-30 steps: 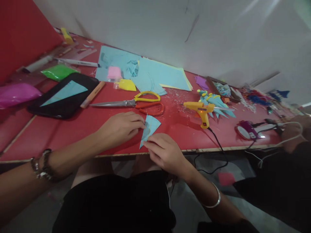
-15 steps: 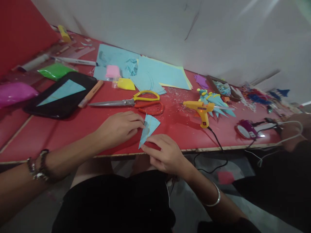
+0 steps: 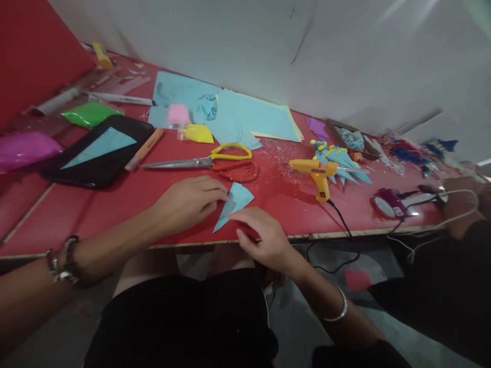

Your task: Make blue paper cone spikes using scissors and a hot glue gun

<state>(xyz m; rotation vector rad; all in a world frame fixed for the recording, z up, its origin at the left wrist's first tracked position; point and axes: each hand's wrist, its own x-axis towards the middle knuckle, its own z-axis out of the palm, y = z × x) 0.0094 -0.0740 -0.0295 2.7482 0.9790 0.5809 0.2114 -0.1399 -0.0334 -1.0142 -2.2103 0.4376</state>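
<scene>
A small folded triangle of light blue paper lies at the front of the red table, its narrow point toward the near edge. My left hand has its fingers curled together at the paper's left edge, gripping it there; the thumb is mostly hidden. On the other side, my right hand has thumb and fingers apart, with the index fingertip touching the paper's right edge. Just beyond the paper rest scissors with yellow and red handles. A larger blue paper triangle sits on a black tray-like object.
A yellow glue gun stands right of centre before a blue spiky paper craft. Blue sheets lie along the wall. Clay packets, a peach marker and a purple-and-white device are about. Another person's arm is at right.
My right thumb has come off the paper and my right fingers have opened. The triangle's narrow point has swung slightly left. My left hand stays in place.
</scene>
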